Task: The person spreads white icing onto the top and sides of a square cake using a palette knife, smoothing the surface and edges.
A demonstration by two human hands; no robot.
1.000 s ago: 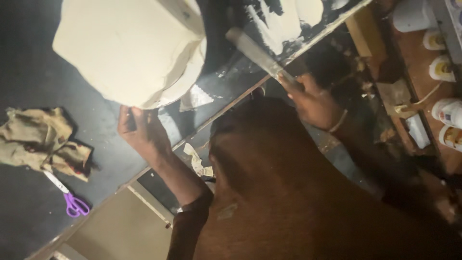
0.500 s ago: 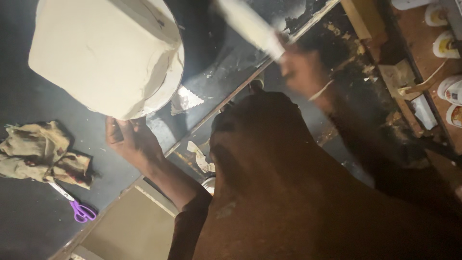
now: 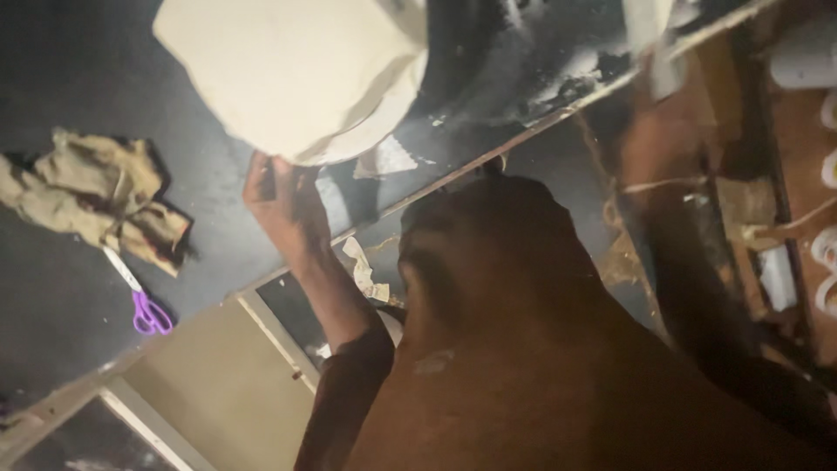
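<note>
left hand (image 3: 283, 202) pressed flat, fingers spread, against the near rim of a large cream, rounded slab of clay-like material (image 3: 296, 74), apparently steadying it on the dark tabletop (image 3: 70, 296) close to the near edge. right hand (image 3: 656, 131) raised by the far-right edge, blurred, seemingly wrapped round a pale stick-like tool (image 3: 645, 39); grip too smeared to tell. toward the left edge, well apart from the slab, a crumpled tan rag (image 3: 96, 196), with purple-handled scissors (image 3: 139, 301) just beside it. pale smears (image 3: 567, 83) across the dark surface near the right hand.
</note>
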